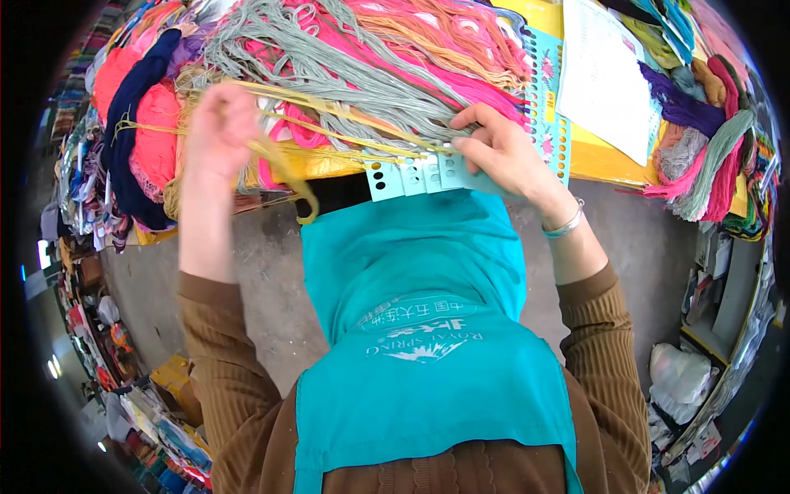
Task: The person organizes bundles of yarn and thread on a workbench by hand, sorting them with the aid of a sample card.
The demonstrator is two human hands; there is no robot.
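Yellow embroidery thread [329, 104] stretches in strands between my hands. My left hand [220, 128], blurred by motion, is raised at the left with its fingers closed on the thread, and a loose yellow tail hangs beside it. At the table's front edge lie overlapping light blue punched cards [409, 177]. My right hand [504, 156] is at their right end, thumb and forefinger pinching a card's edge where the yellow strands meet it. Long grey thread [329, 70] and pink thread [415, 70] lie on the table just beyond the cards.
Skeins are heaped at the left, among them a navy skein [136, 123]. At the right lie a white paper sheet [605, 82], a long punched card [546, 103] and more skeins [712, 123]. A yellow table [613, 168] shows beneath. A plastic bag [681, 375] sits lower right.
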